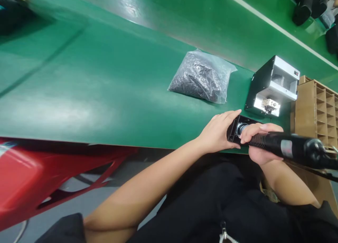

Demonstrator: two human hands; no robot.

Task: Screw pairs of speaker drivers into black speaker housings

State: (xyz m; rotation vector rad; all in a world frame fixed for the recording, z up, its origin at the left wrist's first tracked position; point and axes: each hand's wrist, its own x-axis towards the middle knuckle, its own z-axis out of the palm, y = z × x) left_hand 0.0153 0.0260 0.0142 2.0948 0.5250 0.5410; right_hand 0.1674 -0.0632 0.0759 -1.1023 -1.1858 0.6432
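Note:
My left hand (218, 132) is curled round a small black box-shaped part (233, 128) at the near edge of the green table (105, 81), steadying it. My right hand (260, 142) is wrapped round the grip of a black electric screwdriver (287, 148). The tool's metal tip points left into the black part. Both hands sit close together just in front of my body.
A clear plastic bag of small dark parts (202, 77) lies on the table. A black and silver machine (273, 86) stands to its right, beside a wooden compartment rack (314, 109). A red frame (52, 176) sits low at the left. Dark objects (306, 5) lie at the far right.

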